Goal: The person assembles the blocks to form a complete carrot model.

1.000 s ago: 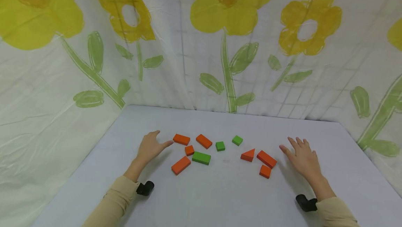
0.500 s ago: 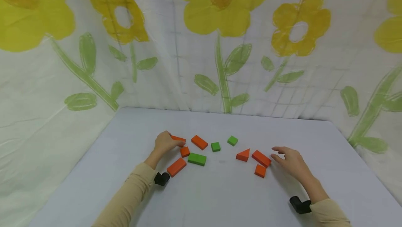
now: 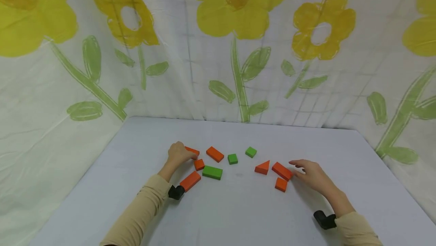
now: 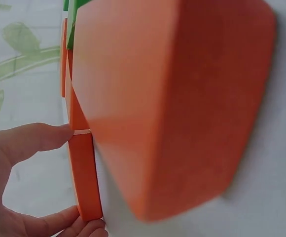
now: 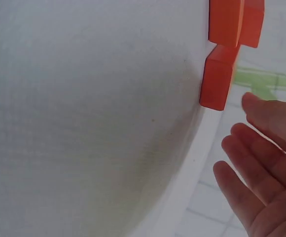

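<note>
My left hand (image 3: 178, 156) pinches an orange rectangular block (image 3: 193, 150) at the back left of the block group. In the left wrist view the thumb meets one end of this block (image 4: 85, 175) and the fingertips the other. My right hand (image 3: 314, 178) is beside a red-orange rectangular block (image 3: 281, 171), its fingers relaxed and slightly bent. The right wrist view shows a small gap between that hand (image 5: 271, 158) and the block (image 5: 217, 81). A small orange cube (image 3: 281, 184) and an orange triangular block (image 3: 262, 168) lie near it.
Near the left hand lie an orange cube (image 3: 199, 164), a green rectangular block (image 3: 212, 172) and two orange rectangular blocks, one nearer (image 3: 190, 181), one farther (image 3: 215, 154). Two green cubes, one left (image 3: 232, 159), one right (image 3: 251, 151), lie mid-table (image 3: 235, 212). A flowered curtain (image 3: 190, 87) hangs behind.
My left hand has moved right onto the orange rectangular block and taken hold of its ends. My right hand has moved left, close to the red-orange block. The head view has shifted slightly.
</note>
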Demonstrator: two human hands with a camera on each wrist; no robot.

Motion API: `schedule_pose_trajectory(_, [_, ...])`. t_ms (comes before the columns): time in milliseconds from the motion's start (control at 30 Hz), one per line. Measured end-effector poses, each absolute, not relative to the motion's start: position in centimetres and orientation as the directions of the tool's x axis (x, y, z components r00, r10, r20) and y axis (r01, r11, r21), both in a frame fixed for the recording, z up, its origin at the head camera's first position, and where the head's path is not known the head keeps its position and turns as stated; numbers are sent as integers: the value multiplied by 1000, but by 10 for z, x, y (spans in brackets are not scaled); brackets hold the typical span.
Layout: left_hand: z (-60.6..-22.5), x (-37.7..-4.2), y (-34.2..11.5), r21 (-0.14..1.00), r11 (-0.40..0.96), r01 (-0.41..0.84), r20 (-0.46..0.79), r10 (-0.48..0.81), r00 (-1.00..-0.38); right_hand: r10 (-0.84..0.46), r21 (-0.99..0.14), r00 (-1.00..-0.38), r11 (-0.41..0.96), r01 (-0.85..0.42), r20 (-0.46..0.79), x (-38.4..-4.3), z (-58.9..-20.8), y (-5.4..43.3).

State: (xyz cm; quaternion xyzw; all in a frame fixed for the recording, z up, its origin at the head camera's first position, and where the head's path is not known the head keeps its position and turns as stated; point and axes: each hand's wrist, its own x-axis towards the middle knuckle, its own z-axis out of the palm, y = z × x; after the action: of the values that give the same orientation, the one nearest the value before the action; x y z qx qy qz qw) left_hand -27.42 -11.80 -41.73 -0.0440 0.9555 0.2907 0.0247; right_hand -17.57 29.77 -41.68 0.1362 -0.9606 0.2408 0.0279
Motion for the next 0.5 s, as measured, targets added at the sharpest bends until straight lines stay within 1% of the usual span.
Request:
schedule_pose_trajectory(200, [-419, -275, -119, 561, 822, -94, -56, -76, -996, -394, -421, -914, 816, -395, 95, -180, -413, 297])
schedule_pose_trajectory(300, [-420, -275, -120, 566, 820, -83, -36, -76, -996, -446, -414, -894, 805, -426, 53, -185, -410, 296])
schedule_pose_trajectory(400, [-420, -274, -122, 580, 810, -79, -33, -74, -997, -464, -453, -886, 794, -406, -19, -190, -409, 295])
schedule_pose_trajectory(500, [-420, -273, -123, 595, 799, -83, -42, -72, -997, -456, -518, -886, 780, -350, -88, -195, -410, 294])
